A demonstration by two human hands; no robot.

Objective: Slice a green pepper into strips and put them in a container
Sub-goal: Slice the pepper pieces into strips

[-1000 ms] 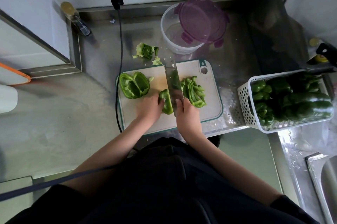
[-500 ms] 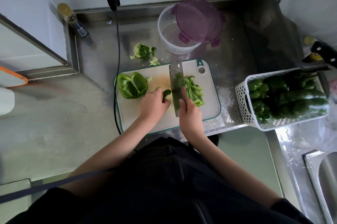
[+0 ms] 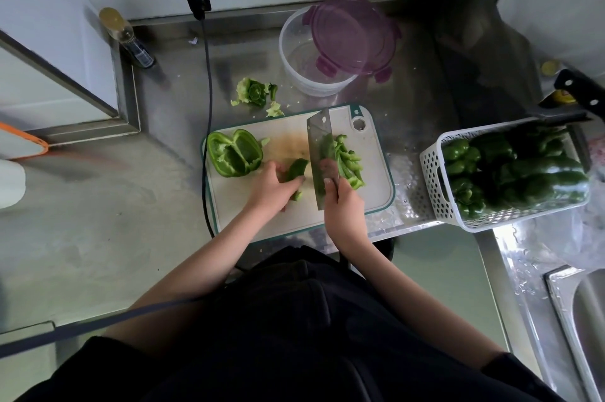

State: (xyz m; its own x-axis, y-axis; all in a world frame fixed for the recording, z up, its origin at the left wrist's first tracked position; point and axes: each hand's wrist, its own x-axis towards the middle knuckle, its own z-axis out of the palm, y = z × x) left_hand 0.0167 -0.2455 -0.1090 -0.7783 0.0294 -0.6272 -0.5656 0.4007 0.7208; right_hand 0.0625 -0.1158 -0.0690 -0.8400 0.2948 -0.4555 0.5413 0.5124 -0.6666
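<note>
While the right hand [image 3: 343, 205] grips the cleaver [image 3: 319, 152] by its handle, fingers curled round it w/ one finger laid along the blade, the blade stands on the cutting board [image 3: 373, 172] just right of the pepper piece [image 3: 296, 172]. Left hand [image 3: 271, 188] holds that piece down, fingers curled over it, approx. mid-board. Cut strips [image 3: 348, 162] lie piled on the far side of the blade, right of both hands & touching the blade face. An opened pepper half [image 3: 234, 152] sits at the board's left edge, just beyond the left hand. Clear container [image 3: 294, 61] stands behind the board, well apart from the hands, purple lid [image 3: 352, 33] resting tilted on its rim. Core scraps [image 3: 255, 93] lie on the counter btw board and container. White basket [image 3: 435, 185] of whole peppers [image 3: 523, 172] sits to the right.
</note>
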